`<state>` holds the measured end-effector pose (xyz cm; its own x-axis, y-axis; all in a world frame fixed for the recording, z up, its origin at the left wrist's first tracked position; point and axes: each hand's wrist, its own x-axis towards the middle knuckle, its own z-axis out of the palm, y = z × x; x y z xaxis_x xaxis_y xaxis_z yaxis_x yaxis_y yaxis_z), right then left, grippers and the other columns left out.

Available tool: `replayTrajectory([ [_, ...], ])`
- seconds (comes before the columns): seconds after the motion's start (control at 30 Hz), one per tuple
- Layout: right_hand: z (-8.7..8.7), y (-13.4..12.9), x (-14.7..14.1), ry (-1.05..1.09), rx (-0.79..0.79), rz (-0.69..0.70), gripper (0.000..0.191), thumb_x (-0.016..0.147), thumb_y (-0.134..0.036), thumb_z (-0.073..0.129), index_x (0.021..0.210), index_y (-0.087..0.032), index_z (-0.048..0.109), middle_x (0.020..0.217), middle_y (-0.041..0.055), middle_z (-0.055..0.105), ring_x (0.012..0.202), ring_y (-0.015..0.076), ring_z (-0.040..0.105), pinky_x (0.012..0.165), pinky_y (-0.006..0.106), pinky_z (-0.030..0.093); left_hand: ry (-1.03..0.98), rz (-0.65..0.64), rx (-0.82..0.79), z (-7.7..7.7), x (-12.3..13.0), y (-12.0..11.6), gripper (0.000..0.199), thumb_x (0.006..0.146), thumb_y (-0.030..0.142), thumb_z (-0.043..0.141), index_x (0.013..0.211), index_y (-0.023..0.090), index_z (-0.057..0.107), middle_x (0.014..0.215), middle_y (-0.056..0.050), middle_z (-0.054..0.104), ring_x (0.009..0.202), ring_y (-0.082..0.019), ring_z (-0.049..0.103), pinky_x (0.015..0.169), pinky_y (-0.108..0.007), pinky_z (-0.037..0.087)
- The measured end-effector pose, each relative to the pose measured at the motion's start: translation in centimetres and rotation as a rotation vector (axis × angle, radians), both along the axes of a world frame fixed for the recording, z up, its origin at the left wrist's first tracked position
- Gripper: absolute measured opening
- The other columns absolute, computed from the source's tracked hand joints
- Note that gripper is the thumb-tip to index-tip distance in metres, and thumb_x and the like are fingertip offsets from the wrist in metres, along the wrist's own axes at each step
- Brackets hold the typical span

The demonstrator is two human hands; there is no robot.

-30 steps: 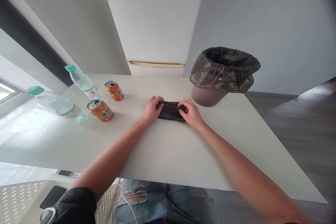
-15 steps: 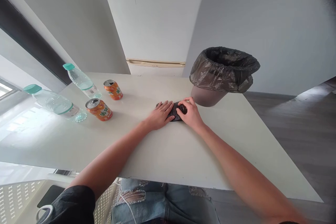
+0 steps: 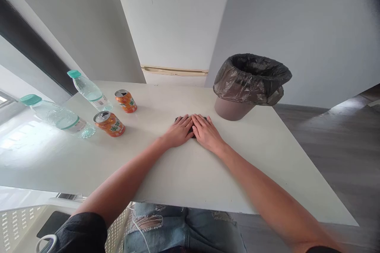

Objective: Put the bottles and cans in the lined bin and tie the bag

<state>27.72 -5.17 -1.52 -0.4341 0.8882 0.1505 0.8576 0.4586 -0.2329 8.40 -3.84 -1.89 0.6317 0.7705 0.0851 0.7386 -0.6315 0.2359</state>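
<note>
A folded piece of black plastic, like a trash bag (image 3: 191, 130), lies on the white table (image 3: 178, 170) in front of me. My left hand (image 3: 178, 131) lies flat on its left part, fingers stretched out. On its right part rests my right hand (image 3: 207, 132), also flat, with the fingertips of both hands close together. Most of the black plastic is hidden beneath my hands; only small dark strips show between and around the fingers.
A brown trash bin (image 3: 231, 109) with a black liner (image 3: 249, 87) stands behind my right hand. To the left are two orange cans (image 3: 114, 125) and two clear bottles (image 3: 56, 116) with green caps. Behind the table is a white fridge (image 3: 175, 19).
My right hand has gone from curled fingers on the black plastic to lying flat on it. My left hand stays flat in place. The view has shifted slightly.
</note>
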Motion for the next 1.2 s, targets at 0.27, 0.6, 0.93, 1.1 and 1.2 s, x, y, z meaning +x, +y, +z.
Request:
replayTrajectory([
  [0.27, -0.7, 0.2, 0.4, -0.019, -0.025, -0.076, 0.062, 0.111, -0.033, 0.023, 0.166, -0.007, 0.036, 0.173, 0.0120, 0.032, 0.162, 0.0266, 0.029, 0.134, 0.051, 0.024, 0.038, 0.040, 0.018, -0.2, -0.3, 0.0, 0.077, 0.111, 0.059, 0.023, 0.171, 0.010, 0.024, 0.177, -0.013, 0.024, 0.165, -0.037, 0.016, 0.134, -0.054, 0.020],
  [0.6, -1.4, -0.1, 0.3, -0.075, 0.008, -0.123, 0.060, 0.111, -0.034, 0.027, 0.167, -0.013, 0.036, 0.174, 0.0094, 0.029, 0.162, 0.0259, 0.030, 0.133, 0.055, 0.026, 0.068, 0.061, 0.054, -0.4, -0.2, 0.0, 0.076, 0.110, 0.059, 0.027, 0.170, 0.012, 0.027, 0.177, -0.012, 0.025, 0.164, -0.039, 0.019, 0.134, -0.054, 0.022],
  [0.93, -0.7, -0.3, 0.2, -0.092, -0.063, -0.140, 0.062, 0.111, -0.037, 0.023, 0.169, -0.015, 0.031, 0.176, 0.0053, 0.024, 0.164, 0.0235, 0.025, 0.134, 0.055, 0.022, 0.070, 0.058, 0.072, -0.8, -0.3, 0.0, 0.073, 0.110, 0.058, 0.027, 0.171, 0.017, 0.026, 0.177, -0.010, 0.025, 0.165, -0.037, 0.017, 0.134, -0.055, 0.023],
  [1.1, -0.2, -0.4, 0.1, -0.117, -0.099, -0.139, 0.063, 0.111, -0.038, 0.023, 0.170, -0.016, 0.029, 0.177, 0.0050, 0.022, 0.165, 0.0234, 0.023, 0.135, 0.055, 0.021, 0.096, 0.054, 0.046, -0.6, -0.3, 0.0, 0.077, 0.111, 0.060, 0.023, 0.171, 0.013, 0.024, 0.178, -0.010, 0.022, 0.165, -0.037, 0.014, 0.135, -0.053, 0.020],
  [1.2, 0.0, -0.3, 0.1, -0.117, -0.110, -0.143, 0.063, 0.111, -0.038, 0.023, 0.170, -0.016, 0.029, 0.177, 0.0061, 0.022, 0.165, 0.0240, 0.022, 0.135, 0.055, 0.020, 0.101, 0.047, 0.030, -0.4, -0.3, -0.1, 0.077, 0.111, 0.060, 0.022, 0.171, 0.012, 0.024, 0.178, -0.010, 0.020, 0.165, -0.038, 0.013, 0.135, -0.054, 0.020],
])
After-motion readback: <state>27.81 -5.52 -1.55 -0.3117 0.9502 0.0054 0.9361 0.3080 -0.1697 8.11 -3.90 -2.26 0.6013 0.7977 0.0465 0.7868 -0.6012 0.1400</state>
